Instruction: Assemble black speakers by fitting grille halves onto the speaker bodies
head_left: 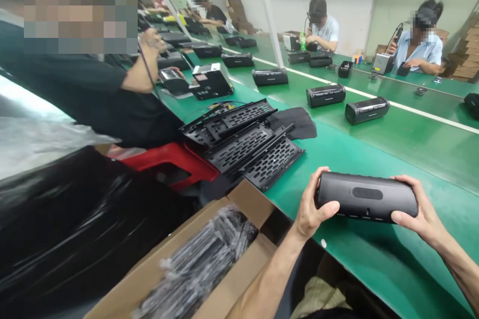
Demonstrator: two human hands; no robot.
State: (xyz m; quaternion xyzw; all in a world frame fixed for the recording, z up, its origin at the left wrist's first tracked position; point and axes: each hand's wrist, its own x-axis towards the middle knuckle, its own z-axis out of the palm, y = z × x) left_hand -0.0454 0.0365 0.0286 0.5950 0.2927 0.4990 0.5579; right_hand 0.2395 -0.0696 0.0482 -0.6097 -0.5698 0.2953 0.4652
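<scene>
I hold a black oblong speaker body (366, 197) just above the green table (374, 254), near its front edge. My left hand (312, 207) grips its left end, thumb over the front. My right hand (417, 207) grips its right end with the fingers wrapped round it. The speaker lies level between both hands, with an oval patch on the side that faces me.
A stack of black perforated grilles (243, 142) lies to the left beside black fabric pieces (295, 122). An open cardboard box (209, 264) of wrapped parts stands below the table edge. Several finished speakers (365, 110) ride the belt. A co-worker (93, 89) sits left; others sit across.
</scene>
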